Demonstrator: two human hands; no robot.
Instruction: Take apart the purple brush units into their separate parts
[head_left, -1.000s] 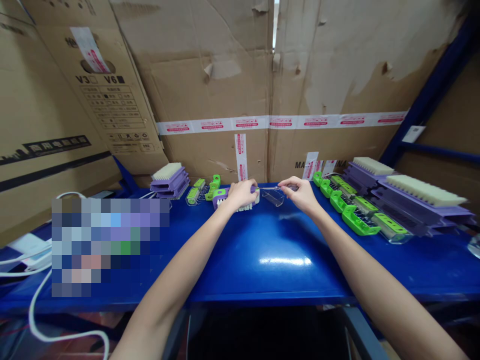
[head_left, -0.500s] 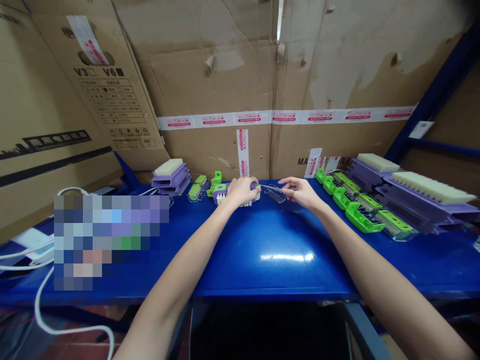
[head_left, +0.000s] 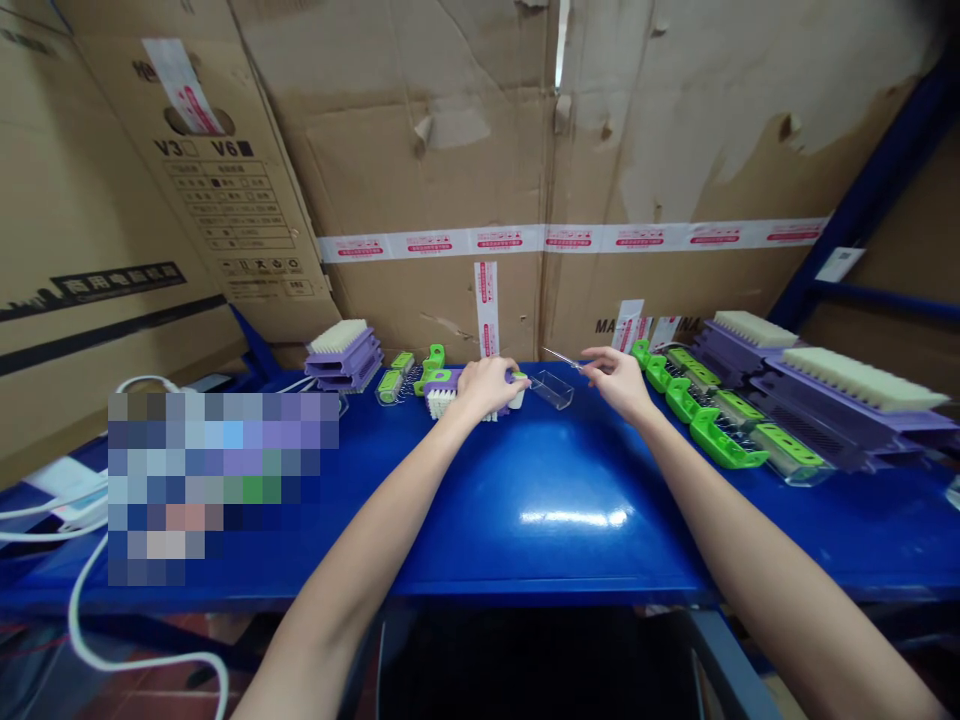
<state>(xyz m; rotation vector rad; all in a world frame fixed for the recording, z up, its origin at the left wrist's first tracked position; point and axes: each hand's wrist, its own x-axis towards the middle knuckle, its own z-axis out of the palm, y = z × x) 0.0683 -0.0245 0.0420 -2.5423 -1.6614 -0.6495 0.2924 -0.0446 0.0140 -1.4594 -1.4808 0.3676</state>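
My left hand (head_left: pixel 486 388) is closed over a purple brush (head_left: pixel 442 380) with white bristles and green parts at its ends. The hand covers the brush's middle. A thin, pointed metal tool (head_left: pixel 561 357) is pinched in my right hand (head_left: pixel 616 380), its tip directed left and clear of the brush. I cannot make out exactly what kind of tool it is. Between my hands, a small clear plastic box (head_left: pixel 553 390) lies on the blue table (head_left: pixel 540 480), just right of the brush.
At right stand several green clips (head_left: pixel 679 400), clear boxes with green tops (head_left: pixel 739 402) and purple brush bodies with cream bristles (head_left: pixel 862 378). Stacked purple brushes (head_left: pixel 343 360) sit at left, near a green-topped clear box (head_left: pixel 391 383). White cables (head_left: pixel 135 660) hang at the left edge.
My right hand has drawn the pointed tool up and right, away from the brush. My left hand stays on the brush, barely shifted.
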